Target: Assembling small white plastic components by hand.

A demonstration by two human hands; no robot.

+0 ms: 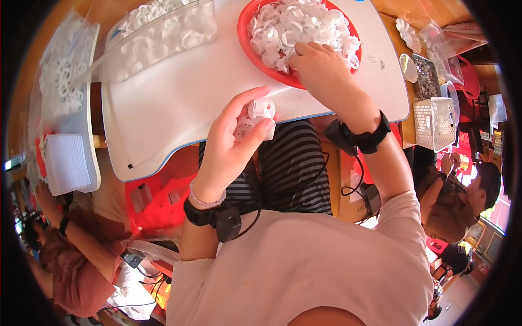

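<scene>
Head view. The left hand [231,144] sits just left of frame centre, over the near edge of the white tray table [179,103]. Its thumb and fingers are curled and pressed onto a small white plastic part [255,117], which is gripped between the thumb at 9 o'clock and the fingertips at 3 o'clock of the part.

The right hand [321,70] lies at 1 o'clock from the left hand, palm down, its fingers bent into the heap of white plastic rings [293,27] filling the red bowl [244,46]. The fingertips are buried among the rings; whether they pinch one cannot be determined. The bowl stands on the far half of the tray table, at 12 o'clock in the frame.

A clear bag of white rings [163,35] lies at 11 o'clock on the same table, well apart from both hands. Each wrist carries a black band with a cabled unit. A white perforated basket [435,122] stands at 3 o'clock, beyond the table edge. Other people sit at 4 and 8 o'clock.
</scene>
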